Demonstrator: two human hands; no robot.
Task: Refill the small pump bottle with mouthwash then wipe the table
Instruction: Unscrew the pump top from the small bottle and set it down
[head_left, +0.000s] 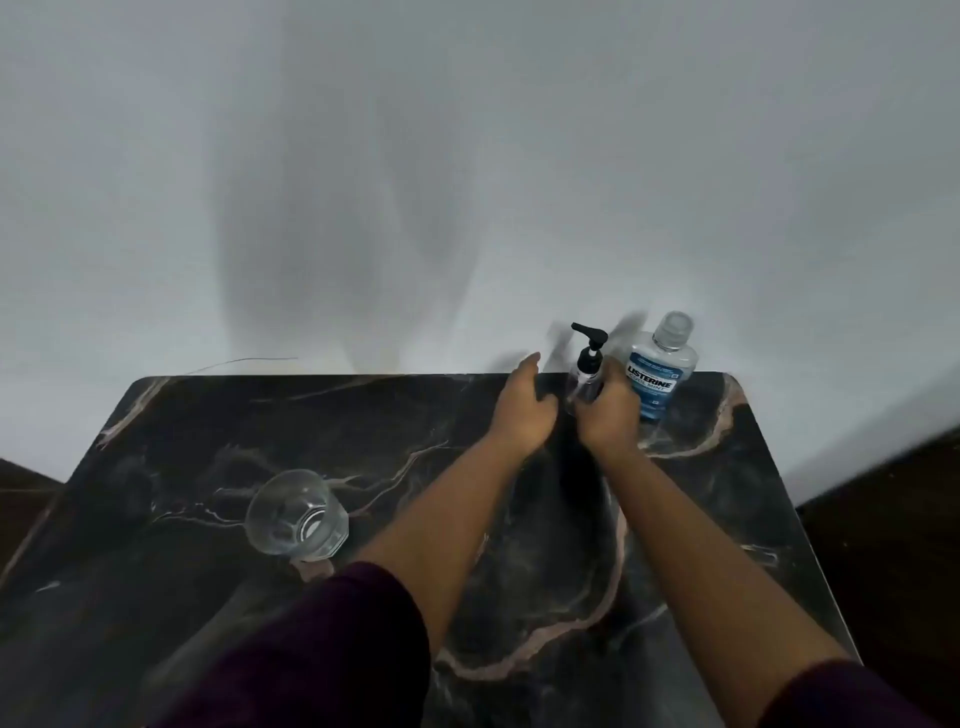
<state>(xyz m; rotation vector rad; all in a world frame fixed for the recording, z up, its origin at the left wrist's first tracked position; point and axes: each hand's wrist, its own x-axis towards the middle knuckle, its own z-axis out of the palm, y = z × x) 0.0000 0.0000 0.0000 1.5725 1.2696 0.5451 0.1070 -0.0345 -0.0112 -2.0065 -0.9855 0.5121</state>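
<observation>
While the right hand (608, 415) curls round the small pump bottle (588, 370) at the far edge of the dark marble table (208, 441), the left hand (522, 410) hovers just beside it, fingers loosely bent and holding nothing. The mouthwash bottle (655, 371) (blue label, clear cap on) stands upright right next to the pump bottle. A glass (296, 514) sits well apart, nearer the left side.

— What can you read here?
— One item: mouthwash bottle (658, 371), upper right of the frame. Your entry reads "LISTERINE" on its blue label, "COOL MINT" beneath; smaller print illegible.
</observation>
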